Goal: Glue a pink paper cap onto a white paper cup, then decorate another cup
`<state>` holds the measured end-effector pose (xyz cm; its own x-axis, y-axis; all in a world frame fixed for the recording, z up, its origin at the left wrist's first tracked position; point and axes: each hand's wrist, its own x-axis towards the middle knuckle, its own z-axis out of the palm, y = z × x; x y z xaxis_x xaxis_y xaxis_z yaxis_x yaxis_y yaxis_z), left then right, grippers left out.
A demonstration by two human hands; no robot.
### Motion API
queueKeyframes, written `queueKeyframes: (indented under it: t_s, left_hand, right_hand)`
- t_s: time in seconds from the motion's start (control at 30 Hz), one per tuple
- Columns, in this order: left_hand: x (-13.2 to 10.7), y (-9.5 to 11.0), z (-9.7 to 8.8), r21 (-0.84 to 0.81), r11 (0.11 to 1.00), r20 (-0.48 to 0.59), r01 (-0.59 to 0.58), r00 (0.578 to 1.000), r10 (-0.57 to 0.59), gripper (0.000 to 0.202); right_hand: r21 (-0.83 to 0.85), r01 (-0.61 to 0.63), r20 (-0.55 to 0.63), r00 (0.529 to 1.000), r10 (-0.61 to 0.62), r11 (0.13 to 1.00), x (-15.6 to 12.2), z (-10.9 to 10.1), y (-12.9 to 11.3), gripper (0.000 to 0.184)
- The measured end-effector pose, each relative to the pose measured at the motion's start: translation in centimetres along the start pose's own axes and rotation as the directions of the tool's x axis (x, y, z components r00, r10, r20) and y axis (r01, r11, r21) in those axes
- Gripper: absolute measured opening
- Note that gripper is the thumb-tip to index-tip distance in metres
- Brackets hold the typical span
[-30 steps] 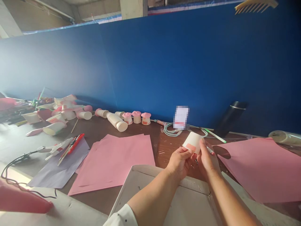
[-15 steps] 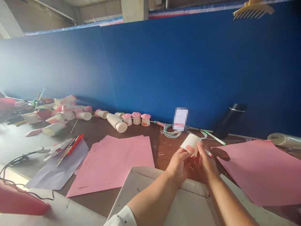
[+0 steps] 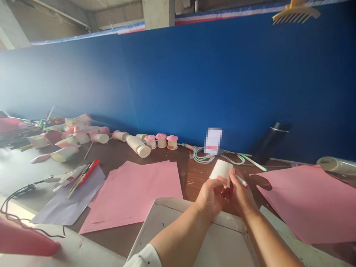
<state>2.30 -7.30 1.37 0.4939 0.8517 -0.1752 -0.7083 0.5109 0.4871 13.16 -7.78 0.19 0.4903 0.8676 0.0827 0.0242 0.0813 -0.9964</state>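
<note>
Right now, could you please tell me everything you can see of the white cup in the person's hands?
The white cup looks like plain paper, with a pink patch low on its side, near the rim. It is held upside down and tilted, narrow base up and wider mouth down, above the brown tabletop. The left hand grips it near the rim, while the right hand touches its right side. Its inside is hidden.
</note>
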Motion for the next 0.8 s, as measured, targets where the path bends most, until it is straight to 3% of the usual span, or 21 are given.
queueKeyframes:
  t_s: [0.37, 0.63, 0.8]
  left_hand:
    - [0.2, 0.2, -0.1, -0.045, 0.998, 0.094, -0.036, 0.995, 0.040, 0.016]
    - [0.5, 0.1, -0.1, -0.074, 0.996, 0.062, -0.042, 0.997, 0.046, 0.022]
    - [0.7, 0.0, -0.3, -0.083, 0.996, 0.063, -0.045, 0.997, 0.050, 0.034]
  right_hand:
    - [-0.047, -0.022, -0.024, 1.000, 0.021, 0.999, 0.0, 0.7, -0.3, 0.055]
    - [-0.155, 0.154, -0.028, 0.987, -0.161, 0.976, 0.7, 0.3, 1.2, 0.047]
    - [-0.214, 0.164, -0.024, 0.985, -0.173, 0.963, 0.5, 0.5, 0.6, 0.053]
